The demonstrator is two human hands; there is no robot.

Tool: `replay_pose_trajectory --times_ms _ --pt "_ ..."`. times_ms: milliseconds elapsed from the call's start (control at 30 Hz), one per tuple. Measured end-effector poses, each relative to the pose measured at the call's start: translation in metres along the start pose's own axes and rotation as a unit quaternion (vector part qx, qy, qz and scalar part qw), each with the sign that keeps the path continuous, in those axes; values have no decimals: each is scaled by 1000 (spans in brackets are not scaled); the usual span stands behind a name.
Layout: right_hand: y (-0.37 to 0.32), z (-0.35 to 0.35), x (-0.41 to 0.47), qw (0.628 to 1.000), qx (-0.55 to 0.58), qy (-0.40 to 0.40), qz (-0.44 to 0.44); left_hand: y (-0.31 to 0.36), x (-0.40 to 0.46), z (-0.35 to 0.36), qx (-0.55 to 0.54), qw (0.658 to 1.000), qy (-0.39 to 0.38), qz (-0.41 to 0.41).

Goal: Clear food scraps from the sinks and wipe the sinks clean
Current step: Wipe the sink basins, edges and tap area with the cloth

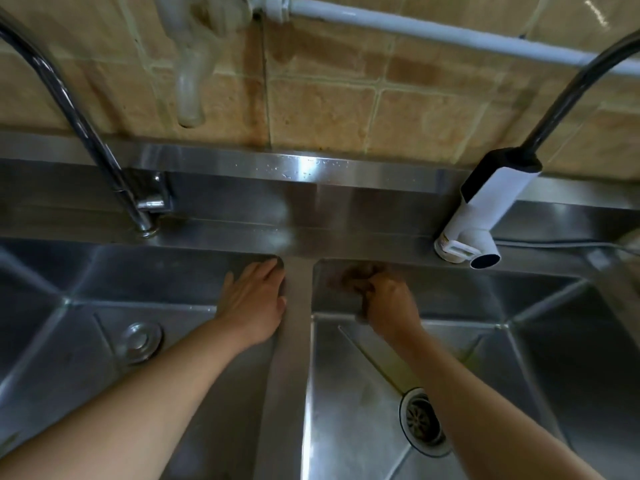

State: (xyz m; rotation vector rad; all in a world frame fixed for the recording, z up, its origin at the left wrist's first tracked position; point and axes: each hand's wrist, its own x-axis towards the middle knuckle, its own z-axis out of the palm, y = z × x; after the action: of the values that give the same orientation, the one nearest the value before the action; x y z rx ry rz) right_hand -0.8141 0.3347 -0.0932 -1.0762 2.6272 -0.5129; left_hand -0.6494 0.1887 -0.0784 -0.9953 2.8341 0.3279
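Note:
Two stainless steel basins lie side by side, split by a narrow divider (294,348). My left hand (254,303) lies flat with straight fingers on the left basin's (69,282) wall, beside the divider near the back corner. My right hand (388,299) is curled round a small greyish cloth or pad (362,318), mostly hidden by the fingers. It presses this against the back wall of the right basin (526,303) near its left corner. A yellowish streak (384,363) runs across the right basin's floor toward the strainer (424,422).
A round plug (140,341) covers the left basin's drain. A chrome tap (104,150) rises behind the left basin, and a white and black tap (485,209) behind the right one. A tiled wall with a white pipe (415,27) stands behind the wet back ledge (304,171).

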Motion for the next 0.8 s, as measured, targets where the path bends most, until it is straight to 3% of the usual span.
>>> replay_pose_trajectory --times_ms 200,367,600,800 --pt "25 5 -64 986 124 -81 79 12 -53 0 -34 999 -27 -17" --pt "51 -5 -105 980 95 -100 141 25 -93 2 -41 998 -41 -16" --pt "76 -37 -148 973 95 -51 206 65 -127 -3 -61 996 -34 51" --pt "107 -46 -156 975 94 -40 199 101 -131 8 -44 992 -63 96"
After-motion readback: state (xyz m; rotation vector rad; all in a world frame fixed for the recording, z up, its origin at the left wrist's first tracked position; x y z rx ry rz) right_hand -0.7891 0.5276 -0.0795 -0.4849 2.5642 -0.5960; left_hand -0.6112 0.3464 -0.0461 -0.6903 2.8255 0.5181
